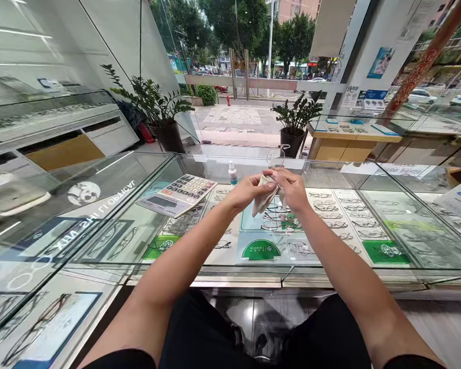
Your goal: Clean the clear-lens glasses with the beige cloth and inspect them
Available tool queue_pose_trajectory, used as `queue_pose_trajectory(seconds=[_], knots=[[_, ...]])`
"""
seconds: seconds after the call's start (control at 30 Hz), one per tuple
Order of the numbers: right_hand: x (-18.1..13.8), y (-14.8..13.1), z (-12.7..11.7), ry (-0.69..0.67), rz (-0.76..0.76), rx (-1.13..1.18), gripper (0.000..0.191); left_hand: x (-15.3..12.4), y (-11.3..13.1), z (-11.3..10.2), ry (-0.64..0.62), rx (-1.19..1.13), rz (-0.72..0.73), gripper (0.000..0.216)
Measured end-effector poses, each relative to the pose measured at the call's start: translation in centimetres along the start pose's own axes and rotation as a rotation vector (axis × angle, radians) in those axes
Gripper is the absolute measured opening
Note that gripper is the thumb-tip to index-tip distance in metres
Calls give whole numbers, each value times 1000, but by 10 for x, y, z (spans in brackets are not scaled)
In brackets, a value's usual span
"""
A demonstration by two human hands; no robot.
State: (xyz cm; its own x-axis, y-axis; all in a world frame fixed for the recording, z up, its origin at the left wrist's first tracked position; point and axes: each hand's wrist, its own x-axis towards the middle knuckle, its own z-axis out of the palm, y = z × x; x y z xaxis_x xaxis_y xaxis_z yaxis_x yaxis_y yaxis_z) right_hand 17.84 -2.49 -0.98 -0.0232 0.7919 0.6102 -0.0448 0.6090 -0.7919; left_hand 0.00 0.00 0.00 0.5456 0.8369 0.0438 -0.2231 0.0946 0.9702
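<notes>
left hand (248,192): pinching cloth (259,203) | right hand (292,188): gripping same cloth | glasses (275,158): at fingertips, partly hidden, above tabletop (211,168) | bottle (233,175): upright on tabletop, beside calculator (177,195)

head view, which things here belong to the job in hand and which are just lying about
Job: pale beige fabric cloth in the left hand and right hand; thin-rimmed, clear-lensed glasses, held just beyond it.

Lying about: flat white calculator; rows of thin-framed display glasses; small white teal-labelled bottle (though perhaps job-related).
</notes>
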Motion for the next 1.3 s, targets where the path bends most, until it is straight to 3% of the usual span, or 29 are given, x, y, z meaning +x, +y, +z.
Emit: queue_pose_trajectory(seconds=[0.33,0.57,0.77,1.0,1.1,1.3], knots=[[0,-8,0,-7,-4,8,49,2,-2,-6,-20,148,7,67],[0,-9,1,3,74,96,43,-3,0,6,-37,17,76,63],[0,-9,3,15,113,141,39,-5,-5,18,42,44,210,65],[-2,-11,6,-45,94,139,48,-5,-4,30,160,60,340,70],[-1,-9,4,-12,116,152,47,-5,-1,25,136,135,349,75],[3,-4,0,90,216,319,41,-1,4,9,-12,164,209,75]])
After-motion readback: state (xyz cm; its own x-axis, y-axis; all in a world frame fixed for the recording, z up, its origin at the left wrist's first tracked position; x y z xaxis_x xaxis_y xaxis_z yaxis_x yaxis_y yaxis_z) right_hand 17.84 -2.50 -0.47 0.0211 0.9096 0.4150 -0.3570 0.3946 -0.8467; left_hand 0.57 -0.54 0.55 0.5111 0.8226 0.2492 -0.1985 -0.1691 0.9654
